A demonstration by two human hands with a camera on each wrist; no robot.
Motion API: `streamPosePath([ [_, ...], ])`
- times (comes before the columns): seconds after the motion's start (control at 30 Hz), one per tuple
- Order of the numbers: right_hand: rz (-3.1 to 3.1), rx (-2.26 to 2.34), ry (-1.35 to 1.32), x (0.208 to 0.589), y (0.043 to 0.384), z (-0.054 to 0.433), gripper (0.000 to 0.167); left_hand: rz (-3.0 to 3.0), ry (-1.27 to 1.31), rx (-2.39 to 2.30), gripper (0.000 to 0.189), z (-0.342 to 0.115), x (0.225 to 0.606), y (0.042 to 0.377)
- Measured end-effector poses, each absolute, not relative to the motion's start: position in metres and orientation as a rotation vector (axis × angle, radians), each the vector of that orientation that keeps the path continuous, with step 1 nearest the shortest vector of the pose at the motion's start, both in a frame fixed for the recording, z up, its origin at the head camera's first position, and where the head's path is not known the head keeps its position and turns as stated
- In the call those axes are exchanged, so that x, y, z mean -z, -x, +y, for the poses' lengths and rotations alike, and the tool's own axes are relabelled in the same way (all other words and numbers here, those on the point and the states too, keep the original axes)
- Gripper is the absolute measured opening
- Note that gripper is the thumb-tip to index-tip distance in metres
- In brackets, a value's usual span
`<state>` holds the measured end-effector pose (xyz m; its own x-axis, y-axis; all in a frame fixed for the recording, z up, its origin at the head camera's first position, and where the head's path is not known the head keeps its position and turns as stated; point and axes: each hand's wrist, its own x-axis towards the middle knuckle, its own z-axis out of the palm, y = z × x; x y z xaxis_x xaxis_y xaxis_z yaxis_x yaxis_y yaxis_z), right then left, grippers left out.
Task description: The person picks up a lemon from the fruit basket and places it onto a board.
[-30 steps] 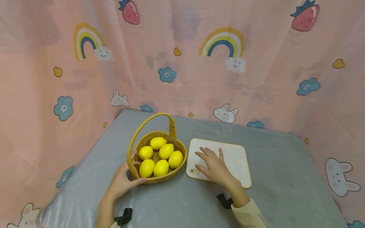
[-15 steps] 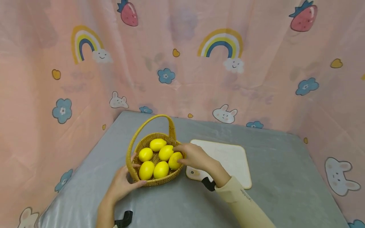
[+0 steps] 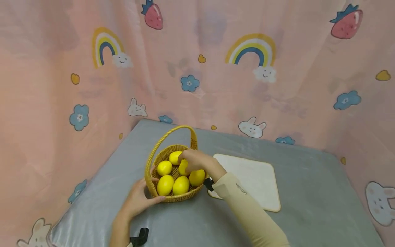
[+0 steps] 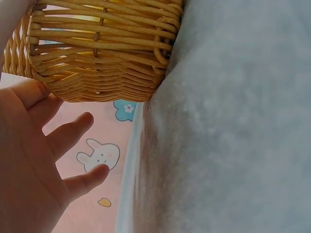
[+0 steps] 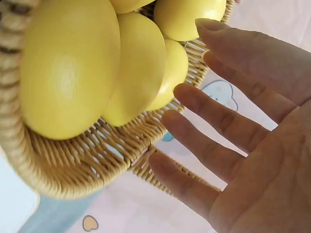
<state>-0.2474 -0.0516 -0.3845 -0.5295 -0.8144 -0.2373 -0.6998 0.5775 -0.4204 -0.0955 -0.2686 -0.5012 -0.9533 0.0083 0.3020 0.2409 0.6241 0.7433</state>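
A yellow wicker basket (image 3: 177, 198) with a tall arched handle holds several yellow lemons (image 3: 165, 185). At its left side my left hand (image 3: 139, 199) holds the basket, thumb along the front rim and fingertips by the handle's base. In the left wrist view, two fingers (image 4: 73, 136) of that hand stick out past the wicker. My right hand (image 3: 197, 160) reaches in over the right rim, partly hiding the lemons at the right. In the right wrist view its fingers (image 5: 214, 116) are spread and slightly bent, thumb tip close to a far lemon (image 5: 187, 17).
A white cutting board (image 3: 251, 178) lies to the right of the basket, partly covered by the right sleeve (image 3: 243, 206). Both stand on a grey-covered table (image 3: 308, 192). A pink printed curtain (image 3: 216, 96) surrounds the table at the back and sides.
My right hand has moved left from above the cutting board to over the lemons in the basket. My left hand has stayed at the basket. The whole view has shifted slightly.
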Motion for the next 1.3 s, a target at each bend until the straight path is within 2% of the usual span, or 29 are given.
streamPosePath([
  [0.43, 2.415, 0.318, 1.202, 0.414, 0.253, -0.060, 0.033, -2.600, 0.207, 1.203, 0.057, -0.267, 0.504, 0.093],
  [0.67, 2.423, 0.292, 1.178, 0.416, 0.255, -0.065, 0.039, -2.615, 0.165, 1.201, 0.057, -0.269, 0.503, 0.092],
  [1.1, 2.449, 0.070, 0.974, 0.409, 0.254, -0.082, 0.050, -2.580, 0.200, 1.198, 0.053, -0.271, 0.502, 0.095],
  [1.3, 2.428, 0.045, 1.024, 0.414, 0.256, -0.086, 0.051, -2.567, 0.214, 1.209, 0.051, -0.270, 0.503, 0.095],
])
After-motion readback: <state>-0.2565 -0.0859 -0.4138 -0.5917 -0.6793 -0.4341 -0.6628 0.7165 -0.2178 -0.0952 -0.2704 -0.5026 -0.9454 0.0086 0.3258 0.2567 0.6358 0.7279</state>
